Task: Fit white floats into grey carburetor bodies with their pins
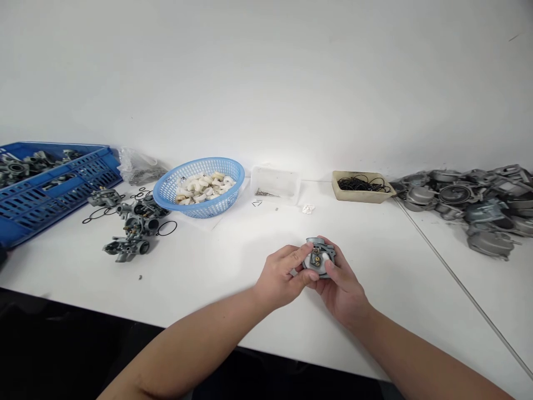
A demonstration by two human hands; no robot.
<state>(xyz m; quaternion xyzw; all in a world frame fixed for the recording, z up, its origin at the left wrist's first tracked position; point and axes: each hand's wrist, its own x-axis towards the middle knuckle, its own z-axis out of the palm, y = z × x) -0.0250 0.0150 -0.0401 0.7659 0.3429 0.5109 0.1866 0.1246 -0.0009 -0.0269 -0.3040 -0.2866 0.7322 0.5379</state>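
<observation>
Above the white table I hold a grey metal carburetor body (328,251) between both hands, its open side turned up toward me. A white plastic float (322,269) sits in that side, around brass jets (317,260) in the middle. My right hand (343,291) cradles the body from below and the right, its thumb resting on the float's edge. From the left, the fingers of my left hand (281,275) close on the body, with index finger and thumb at the float. Exactly what lies under the left fingertips is hidden.
Carburetor bodies (135,225) lie at left, beside a blue crate (89,172) of more. Behind stand a blue basket (204,210) of white floats, a clear tray (287,180) with small pins, and a box (362,195) of black rubber rings. Grey metal bowls (453,194) pile up right.
</observation>
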